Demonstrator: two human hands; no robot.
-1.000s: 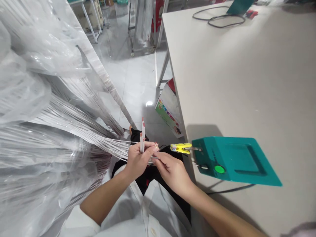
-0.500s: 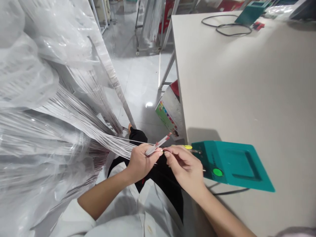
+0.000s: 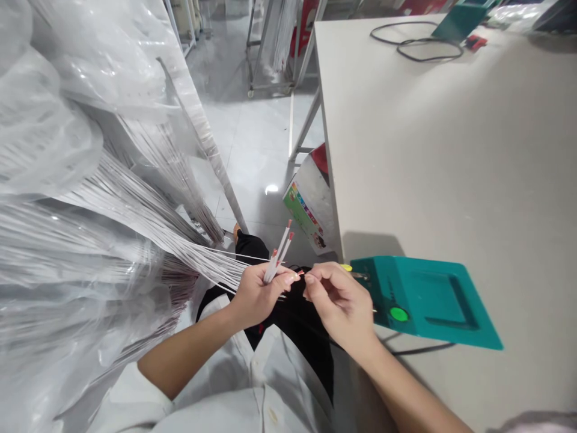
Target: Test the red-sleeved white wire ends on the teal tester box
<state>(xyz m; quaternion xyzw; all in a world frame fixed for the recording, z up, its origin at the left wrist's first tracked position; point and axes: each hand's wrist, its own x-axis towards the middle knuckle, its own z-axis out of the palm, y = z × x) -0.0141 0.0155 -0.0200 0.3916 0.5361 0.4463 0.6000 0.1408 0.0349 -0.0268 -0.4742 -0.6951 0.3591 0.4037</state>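
Beside table (image 3: 451, 150), left hand (image 3: 256, 294) (fingertips hidden) grips wires (image 3: 279, 255).

The worktop (image 3: 451, 150) presents a matt, smooth, pale laminate-like face. The teal box (image 3: 428, 304) is smooth plastic with a slight sheen; its green button (image 3: 399, 314) is glossy. The thin white strands (image 3: 135, 210) look like slick plastic-coated wire with red tips (image 3: 288, 231). The wrapping film (image 3: 54, 108) over them is clear, crinkled, shiny plastic. The floor (image 3: 252, 150) is polished, reflective tile. The sleeve (image 3: 148, 403) is white woven cloth.
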